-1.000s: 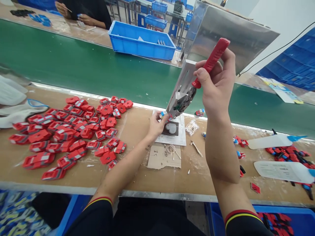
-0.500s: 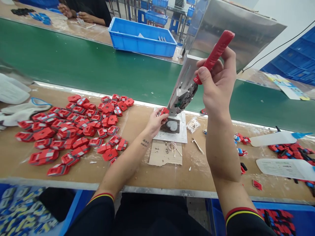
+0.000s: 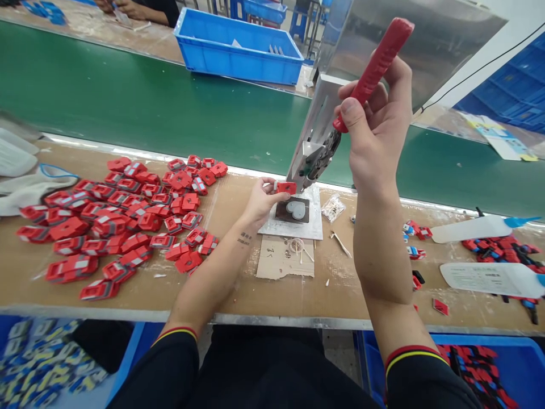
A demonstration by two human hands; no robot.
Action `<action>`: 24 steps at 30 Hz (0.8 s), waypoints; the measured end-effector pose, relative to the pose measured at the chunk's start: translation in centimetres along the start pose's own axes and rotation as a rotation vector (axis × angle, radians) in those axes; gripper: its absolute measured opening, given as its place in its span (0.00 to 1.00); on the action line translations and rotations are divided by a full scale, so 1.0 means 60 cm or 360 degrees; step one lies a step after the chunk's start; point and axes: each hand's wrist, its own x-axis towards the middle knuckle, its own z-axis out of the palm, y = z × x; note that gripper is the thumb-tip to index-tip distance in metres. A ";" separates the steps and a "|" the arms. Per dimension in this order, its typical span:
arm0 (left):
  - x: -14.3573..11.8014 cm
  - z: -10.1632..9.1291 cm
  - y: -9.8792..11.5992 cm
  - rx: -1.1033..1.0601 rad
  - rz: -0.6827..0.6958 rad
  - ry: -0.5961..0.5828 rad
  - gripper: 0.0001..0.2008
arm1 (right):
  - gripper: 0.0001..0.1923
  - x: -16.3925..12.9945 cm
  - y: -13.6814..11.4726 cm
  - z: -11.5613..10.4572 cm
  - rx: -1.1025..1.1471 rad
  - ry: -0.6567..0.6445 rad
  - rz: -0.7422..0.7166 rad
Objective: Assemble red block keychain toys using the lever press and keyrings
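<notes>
My left hand [image 3: 266,199] pinches a small red plastic part [image 3: 286,188] just above and behind the dark plate [image 3: 281,211] of a hand press. A grey-white round-lobed fixture [image 3: 298,210] sits on that plate. My right hand [image 3: 377,113] is wrapped round the raised red lever handle [image 3: 374,68] of the press. The handle joins a metal toggle linkage [image 3: 321,159] on an upright metal column [image 3: 317,116]. Beneath the press lies a white base plate [image 3: 314,227]. Some of the red part is hidden by my fingers.
Many red-and-grey parts [image 3: 114,218] lie heaped on the left of the bench. Cardboard [image 3: 272,264] with swabs lies in front of the press. White bottles [image 3: 485,278] stand out at right. Beyond runs a green belt [image 3: 128,102], a blue crate [image 3: 238,54] and another person's hands [image 3: 128,8].
My left hand has turned and drawn the red part slightly up, so more of its face shows. My right hand stays on the raised lever. The whole view has shifted slightly.
</notes>
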 end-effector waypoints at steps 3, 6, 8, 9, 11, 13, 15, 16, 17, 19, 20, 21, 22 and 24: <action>0.001 0.002 0.002 -0.0047 0.0017 0.0021 0.27 | 0.29 -0.002 -0.003 0.000 -0.0016 -0.0028 -0.0041; 0.001 0.003 0.006 -0.0100 0.0000 0.0067 0.23 | 0.27 -0.003 -0.006 -0.002 -0.0144 -0.0103 -0.0018; 0.001 0.005 0.008 -0.0037 -0.0038 0.0073 0.17 | 0.27 -0.003 -0.008 -0.003 -0.0237 -0.0127 -0.0017; 0.001 0.006 0.009 0.0018 -0.0058 0.0072 0.14 | 0.27 -0.003 -0.008 -0.003 -0.0272 -0.0124 -0.0029; 0.001 0.008 0.009 0.0124 -0.0090 0.0064 0.13 | 0.27 -0.002 -0.008 -0.003 -0.0320 -0.0110 -0.0048; 0.000 0.010 0.008 0.0182 -0.0118 0.0028 0.12 | 0.26 -0.001 -0.008 -0.002 -0.0310 -0.0088 -0.0059; 0.000 0.010 0.004 0.0203 -0.0158 -0.0056 0.09 | 0.26 -0.001 -0.009 -0.001 -0.0267 -0.0079 -0.0052; -0.001 0.010 0.002 0.0219 -0.0168 -0.0110 0.09 | 0.26 -0.001 -0.010 -0.001 -0.0242 -0.0082 -0.0043; -0.001 0.008 0.000 0.0251 -0.0152 -0.0160 0.10 | 0.27 -0.001 -0.011 0.000 -0.0224 -0.0086 -0.0028; -0.001 0.004 -0.006 0.0383 -0.0018 -0.0231 0.12 | 0.29 -0.002 -0.013 0.000 -0.0202 -0.0089 0.0016; -0.001 0.001 -0.009 0.0480 0.0079 -0.0249 0.15 | 0.30 -0.002 -0.014 0.001 -0.0187 -0.0083 0.0033; -0.001 -0.002 -0.013 0.0584 0.0172 -0.0255 0.18 | 0.31 -0.003 -0.014 0.001 -0.0171 -0.0076 0.0044; 0.000 -0.004 -0.016 0.0685 0.0253 -0.0250 0.21 | 0.31 -0.004 -0.015 0.001 -0.0157 -0.0071 0.0046; 0.000 -0.006 -0.022 0.0858 0.0375 -0.0226 0.23 | 0.31 -0.006 -0.016 0.002 -0.0123 -0.0069 0.0039</action>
